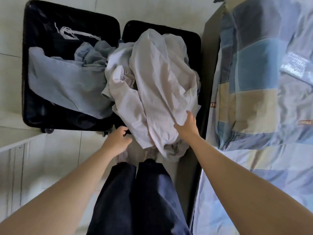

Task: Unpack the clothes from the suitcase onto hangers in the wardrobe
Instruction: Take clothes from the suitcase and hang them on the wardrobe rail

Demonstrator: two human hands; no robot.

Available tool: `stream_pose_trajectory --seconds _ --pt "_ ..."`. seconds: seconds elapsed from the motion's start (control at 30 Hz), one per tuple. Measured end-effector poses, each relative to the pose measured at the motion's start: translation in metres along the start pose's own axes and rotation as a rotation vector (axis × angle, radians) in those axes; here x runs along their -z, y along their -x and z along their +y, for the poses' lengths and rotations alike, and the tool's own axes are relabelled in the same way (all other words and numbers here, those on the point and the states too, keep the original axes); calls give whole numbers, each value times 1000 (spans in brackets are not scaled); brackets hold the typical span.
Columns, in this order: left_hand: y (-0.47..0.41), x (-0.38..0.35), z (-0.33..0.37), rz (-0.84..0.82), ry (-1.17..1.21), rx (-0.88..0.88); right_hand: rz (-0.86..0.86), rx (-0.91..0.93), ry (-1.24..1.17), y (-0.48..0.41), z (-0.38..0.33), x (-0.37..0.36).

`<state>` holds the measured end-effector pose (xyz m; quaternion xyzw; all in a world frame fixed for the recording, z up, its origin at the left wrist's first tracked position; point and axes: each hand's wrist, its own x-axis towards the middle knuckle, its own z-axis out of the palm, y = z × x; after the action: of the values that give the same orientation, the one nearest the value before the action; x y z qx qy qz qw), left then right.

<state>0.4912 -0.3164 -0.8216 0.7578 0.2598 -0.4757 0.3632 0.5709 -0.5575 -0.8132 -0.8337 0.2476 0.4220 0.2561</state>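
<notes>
Pale floor tiles (152, 11) run under a black suitcase (25, 68) that lies open flat in front of us, its two halves side by side. We stand at its near edge, with our dark trousers (135, 200) and slippers (151, 152) showing below.

In the left half a grey-blue garment (67, 82) lies crumpled over darker things, and a white fringed piece (67, 32) rests further back against the black lining. The right half is heaped with white clothes (160, 78), loosely bundled and creased. The heap spills over the near rim toward our feet and also leans over the middle divide, touching the grey-blue garment.

Our right hand (187, 127) rests on the near right part of the white heap. Its fingers lie straight and close together on the cloth, with the thumb spread well away from them.

Our left hand (118, 139) hangs at the suitcase's near rim, just beside the edge of the white clothes. Its fingers are curled inward toward the thumb; we cannot tell whether they pinch any cloth or touch the rim.

To our right stands a bed with a brown frame (210, 56) and a blue patchwork quilt (262, 82). At lower left a white slatted piece of furniture (13, 146) juts into view.
</notes>
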Motion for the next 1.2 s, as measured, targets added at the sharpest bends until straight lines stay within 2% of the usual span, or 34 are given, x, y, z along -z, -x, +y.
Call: stream_pose_trajectory --seconds 0.1,0.17,0.27,0.37,0.43,0.5,0.57,0.63,0.7,0.77,0.87,0.97,1.03,1.13,1.2 --pt "-40 8 4 109 -139 -101 76 -185 -122 -44 -8 -4" --pt "-67 13 5 118 -100 -102 104 -310 -222 -77 -9 -10" --pt "-98 12 2 105 99 -58 201 -258 -248 -107 3 -14" --pt "-105 11 5 249 82 -100 393 -212 -405 -103 5 -17" --pt "-98 10 11 259 125 -102 392 -251 -480 -92 9 -21" --pt "-88 12 18 213 256 -58 323 -282 -526 -71 8 -25" --pt "-70 17 31 136 488 11 209 -309 -611 -41 4 -23" --pt "-43 24 46 91 690 49 -16 -331 -789 -7 -4 -13" --pt "-16 37 57 108 768 51 -311 -279 -865 31 -18 3" --pt "13 56 64 161 812 39 -511 -190 -732 69 -36 23" --pt "55 89 75 223 869 -11 -602 -89 -553 117 -70 53" --pt "98 118 76 267 772 -134 -666 -28 -587 156 -102 76" --pt "126 134 73 315 606 -216 -699 22 -630 179 -122 89" --pt "170 149 60 522 353 -309 -688 104 -673 216 -151 101" --pt "193 148 48 557 247 -296 -697 136 -771 232 -164 104"
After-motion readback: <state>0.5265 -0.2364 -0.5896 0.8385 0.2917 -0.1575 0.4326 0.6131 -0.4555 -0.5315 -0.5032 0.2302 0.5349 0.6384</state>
